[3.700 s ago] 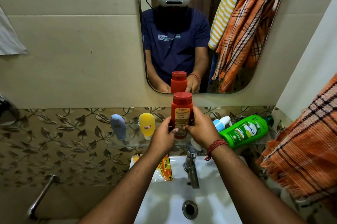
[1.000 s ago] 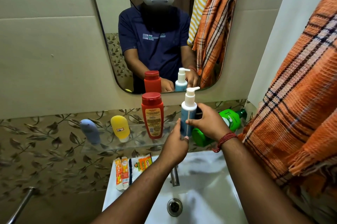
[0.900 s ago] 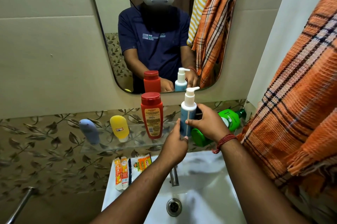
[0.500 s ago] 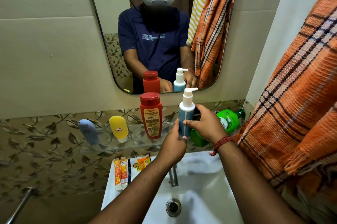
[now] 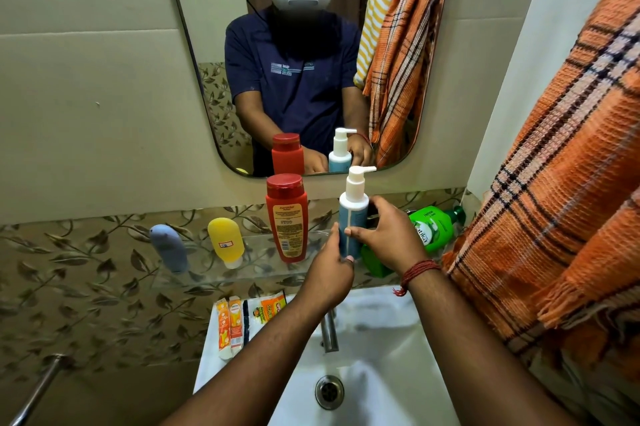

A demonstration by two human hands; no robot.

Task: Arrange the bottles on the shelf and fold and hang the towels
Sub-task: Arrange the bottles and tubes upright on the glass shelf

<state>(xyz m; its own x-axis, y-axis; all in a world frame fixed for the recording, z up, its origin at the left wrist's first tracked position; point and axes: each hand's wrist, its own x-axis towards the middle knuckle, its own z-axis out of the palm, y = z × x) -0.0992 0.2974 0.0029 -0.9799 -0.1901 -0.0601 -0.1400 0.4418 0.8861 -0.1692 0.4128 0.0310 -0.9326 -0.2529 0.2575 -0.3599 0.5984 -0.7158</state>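
A glass shelf [image 5: 221, 278] runs along the leaf-patterned wall above the sink [image 5: 381, 373]. Furthest left of the red bottle [image 5: 286, 217] a grey tube [image 5: 168, 248] stands cap-down on the shelf, and between them a yellow tube [image 5: 225, 242] does the same. The red bottle stands upright. Below it, on the sink's rim, lie sachets and small tubes [image 5: 230, 325]. Just right of the red bottle, both hands hold an upright blue pump bottle [image 5: 351, 217] with a white pump head: the left hand [image 5: 329, 273] curls its fingers against the bottle's lower left side, and the right hand [image 5: 388, 238] wraps round it from the right, thumb across the front. Whether its base touches the shelf is hidden by the hands. Further right a green bottle [image 5: 433, 226] lies tilted on its side, partly behind the right hand. Right of that, an orange checked towel [image 5: 561, 190] hangs down the frame's edge.
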